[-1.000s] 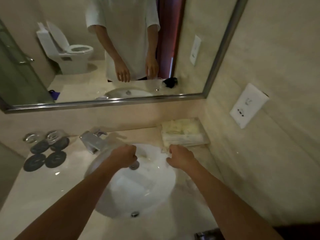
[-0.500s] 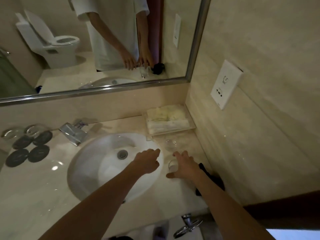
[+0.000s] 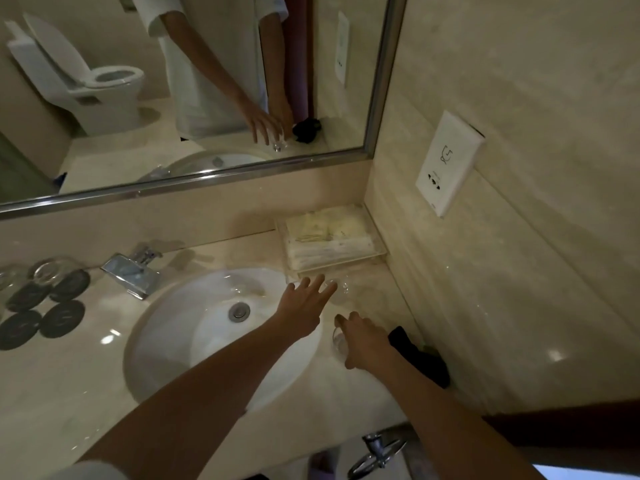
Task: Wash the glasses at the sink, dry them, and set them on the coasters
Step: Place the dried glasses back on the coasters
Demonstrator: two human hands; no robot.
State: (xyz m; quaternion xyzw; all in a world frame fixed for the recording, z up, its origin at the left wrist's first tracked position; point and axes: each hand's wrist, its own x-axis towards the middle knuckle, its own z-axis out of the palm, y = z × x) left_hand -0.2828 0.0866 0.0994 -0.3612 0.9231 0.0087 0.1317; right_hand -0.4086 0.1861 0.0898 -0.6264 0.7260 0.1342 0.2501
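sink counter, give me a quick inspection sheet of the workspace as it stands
surface: pale stone counter with a white basin, drain and chrome faucet.
job's things: one clear glass right of the basin; another glass under the right hand; four dark coasters at far left, two glasses behind them.
clutter: clear tray of packets; dark cloth by the wall.
hands: left hand open, reaching towards the far glass; right hand grips the near glass.
cables: nothing seen.
surroundings: mirror, wall socket.
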